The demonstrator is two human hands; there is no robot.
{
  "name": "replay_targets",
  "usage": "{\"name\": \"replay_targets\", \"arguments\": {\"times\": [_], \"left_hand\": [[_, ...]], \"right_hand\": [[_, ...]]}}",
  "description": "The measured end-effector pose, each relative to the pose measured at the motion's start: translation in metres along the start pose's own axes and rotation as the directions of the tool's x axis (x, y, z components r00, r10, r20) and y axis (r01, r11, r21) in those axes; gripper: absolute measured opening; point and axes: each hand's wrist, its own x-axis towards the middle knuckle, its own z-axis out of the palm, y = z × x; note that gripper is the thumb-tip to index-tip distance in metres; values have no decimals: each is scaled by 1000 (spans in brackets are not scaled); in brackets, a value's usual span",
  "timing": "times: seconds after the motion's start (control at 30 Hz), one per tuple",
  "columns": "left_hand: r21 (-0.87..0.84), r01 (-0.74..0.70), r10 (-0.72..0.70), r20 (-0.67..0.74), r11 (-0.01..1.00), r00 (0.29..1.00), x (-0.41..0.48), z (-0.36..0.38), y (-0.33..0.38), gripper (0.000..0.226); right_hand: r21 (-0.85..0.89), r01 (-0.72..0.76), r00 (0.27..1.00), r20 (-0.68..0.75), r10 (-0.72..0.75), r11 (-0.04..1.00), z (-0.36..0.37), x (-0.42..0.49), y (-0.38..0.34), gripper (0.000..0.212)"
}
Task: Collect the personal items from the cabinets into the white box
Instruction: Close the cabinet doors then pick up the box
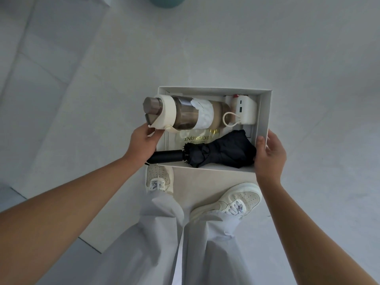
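Note:
I hold the white box in front of me above the floor. My left hand grips its left side, fingers by the bottle's cap end. My right hand grips the right wall, thumb inside the rim. Inside lie a clear brown bottle with a cream lid, its cap sticking out over the left wall, a folded black umbrella along the near side, a white power bank with a cord loop at the far right, and a clear croissant packet underneath.
Pale tiled floor lies all around. My two white shoes and light grey trousers are below the box. A teal round object sits at the top edge. A white cabinet side runs along the left.

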Motion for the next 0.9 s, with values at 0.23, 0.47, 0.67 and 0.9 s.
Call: {"name": "replay_targets", "arguments": {"times": [0.23, 0.47, 0.67, 0.9], "left_hand": [[19, -33, 32, 37, 999, 999, -14, -19, 14, 6], [-46, 68, -59, 160, 997, 985, -52, -53, 50, 30], [-96, 10, 7, 168, 995, 986, -93, -85, 109, 22], [-91, -72, 89, 197, 993, 976, -153, -124, 210, 13]], "right_hand": [[-14, 0, 1000, -12, 0, 1000, -13, -17, -11, 35], [-31, 76, 997, -32, -77, 997, -49, -59, -46, 22], [47, 79, 995, -70, -75, 996, -94, -91, -94, 21], [50, 93, 981, -175, -83, 994, -164, -134, -177, 23]]}}
